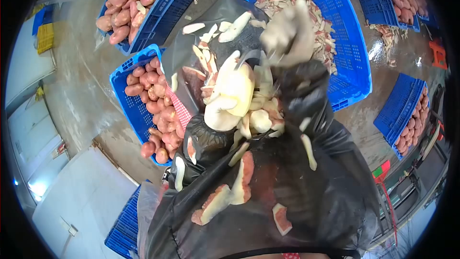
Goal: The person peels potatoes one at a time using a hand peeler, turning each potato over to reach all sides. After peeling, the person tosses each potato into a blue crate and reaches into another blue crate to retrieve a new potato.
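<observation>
My left hand [221, 115], in a pale glove, is closed around a peeled yellow potato [243, 88] above my lap. My right hand [290, 33], gloved too, is up and to the right of the potato, over the near side of a blue crate of peelings. Motion smears its fingers, so whether it grips a tool does not show. Peelings [205, 62] with red skin lie heaped beside and beneath the potato. More strips, such as a long red-edged peel [243, 177], cling to my black apron [287, 201].
A blue crate [352, 52] stands ahead, with peelings [326, 31] inside. Left of my lap, another blue crate [125, 110] holds unpeeled red potatoes [155, 91]. Further crates of red potatoes stand at upper left [165, 12], upper right [376, 0] and right [400, 110]. The floor [88, 67] is wet.
</observation>
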Demonstrator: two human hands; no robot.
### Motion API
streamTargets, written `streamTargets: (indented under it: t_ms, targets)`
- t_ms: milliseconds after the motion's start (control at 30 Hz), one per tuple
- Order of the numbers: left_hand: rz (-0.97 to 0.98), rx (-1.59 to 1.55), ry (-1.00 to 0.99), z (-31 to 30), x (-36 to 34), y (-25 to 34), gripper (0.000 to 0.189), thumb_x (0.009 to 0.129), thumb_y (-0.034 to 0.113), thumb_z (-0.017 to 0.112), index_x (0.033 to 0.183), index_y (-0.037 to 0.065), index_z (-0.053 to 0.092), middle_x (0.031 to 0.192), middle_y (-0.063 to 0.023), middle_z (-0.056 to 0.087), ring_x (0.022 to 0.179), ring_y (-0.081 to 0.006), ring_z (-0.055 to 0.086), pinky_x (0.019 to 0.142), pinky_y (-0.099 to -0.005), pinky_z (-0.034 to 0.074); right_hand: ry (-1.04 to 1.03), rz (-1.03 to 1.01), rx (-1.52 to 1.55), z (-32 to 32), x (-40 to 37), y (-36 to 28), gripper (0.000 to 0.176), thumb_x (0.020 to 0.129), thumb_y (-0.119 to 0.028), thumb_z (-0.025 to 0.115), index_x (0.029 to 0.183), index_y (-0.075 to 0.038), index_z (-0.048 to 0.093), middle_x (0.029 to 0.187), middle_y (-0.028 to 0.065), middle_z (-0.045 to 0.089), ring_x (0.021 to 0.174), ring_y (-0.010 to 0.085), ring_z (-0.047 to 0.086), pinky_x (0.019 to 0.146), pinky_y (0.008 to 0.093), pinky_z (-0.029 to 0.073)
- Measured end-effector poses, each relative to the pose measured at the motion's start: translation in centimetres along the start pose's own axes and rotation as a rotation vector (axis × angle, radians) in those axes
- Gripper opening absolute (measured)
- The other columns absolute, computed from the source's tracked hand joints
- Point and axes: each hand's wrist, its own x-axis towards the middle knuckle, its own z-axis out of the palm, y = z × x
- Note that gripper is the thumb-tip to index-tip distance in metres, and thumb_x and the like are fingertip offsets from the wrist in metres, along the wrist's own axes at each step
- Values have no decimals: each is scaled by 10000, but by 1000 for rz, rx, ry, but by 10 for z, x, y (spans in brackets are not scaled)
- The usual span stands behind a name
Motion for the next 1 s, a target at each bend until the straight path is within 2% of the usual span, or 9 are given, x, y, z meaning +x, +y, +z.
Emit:
streamTargets:
  t_ms: [300, 367, 500, 600, 733, 767, 833, 967, 1000]
  targets:
    - [55, 1448, 122, 35, -4, 8, 785, 538, 29, 729, 1246, -13, 391, 1053, -79, 540, 985, -160, 517, 863, -305, 428, -135, 160, -298, 14, -5, 20, 423, 935, -393, 415, 781, -9, 506, 560, -5, 381, 504, 157, 439, 493, 376, 462]
    - [-160, 952, 215, 29, 8, 9, 804, 543, 11, 703, 1279, -13, 380, 1075, -95, 541, 1032, -201, 534, 868, -346, 452, 263, 89, -301, -11, 21, 2, 405, 931, -402, 419, 782, -33, 497, 543, -10, 374, 482, 152, 423, 527, 398, 490]
    - [-139, 578, 208, 23, 5, 6, 834, 573, -45, 672, 1317, 40, 305, 1116, -80, 505, 970, -231, 563, 812, -349, 501, 72, -159, -326, 7, -17, 0, 419, 906, -472, 430, 743, -88, 459, 507, -19, 383, 439, 147, 403, 454, 333, 369]
    - [-103, 477, 189, 26, 5, 0, 834, 563, -47, 660, 1312, 39, 305, 1108, -86, 503, 1013, -254, 549, 834, -378, 497, 407, -119, -239, -16, 14, 5, 361, 917, -441, 429, 753, -123, 476, 511, -37, 398, 446, 129, 410, 463, 323, 375]
    - [-13, 437, 193, 23, 5, -2, 774, 576, -26, 641, 1283, 38, 333, 1113, -97, 493, 1021, -253, 529, 863, -362, 467, -178, 142, 199, -16, -14, 5, 378, 901, -472, 441, 790, -113, 489, 526, -46, 399, 501, 138, 473, 511, 326, 396]
    - [-54, 424, 196, 21, -2, -1, 735, 588, -19, 632, 1266, 38, 352, 1115, -97, 490, 1014, -247, 527, 863, -346, 460, 63, -47, -293, 8, -19, 18, 364, 907, -435, 461, 735, -115, 487, 522, -19, 435, 442, 133, 431, 465, 318, 427]
    - [-56, 418, 210, -3, -8, -3, 741, 601, 135, 663, 1266, 24, 355, 1159, -117, 498, 1079, -275, 508, 914, -390, 444, 277, -70, -54, -21, 22, -5, 386, 935, -449, 370, 793, -109, 485, 533, -40, 389, 477, 158, 409, 521, 339, 386]
    - [40, 215, 248, 20, 0, -7, 718, 629, 165, 605, 1278, -7, 350, 1186, -131, 501, 1062, -272, 519, 841, -383, 478, -149, -86, -140, 0, -15, 13, 372, 933, -427, 398, 759, -126, 529, 503, -36, 358, 456, 151, 378, 498, 329, 368]
    - [-45, 180, 212, 23, -3, -3, 717, 639, 177, 607, 1284, 1, 348, 1164, -142, 513, 1031, -284, 535, 811, -387, 489, 194, -60, -191, 3, -5, 12, 375, 935, -429, 393, 761, -123, 525, 493, -36, 350, 440, 146, 372, 481, 329, 363]
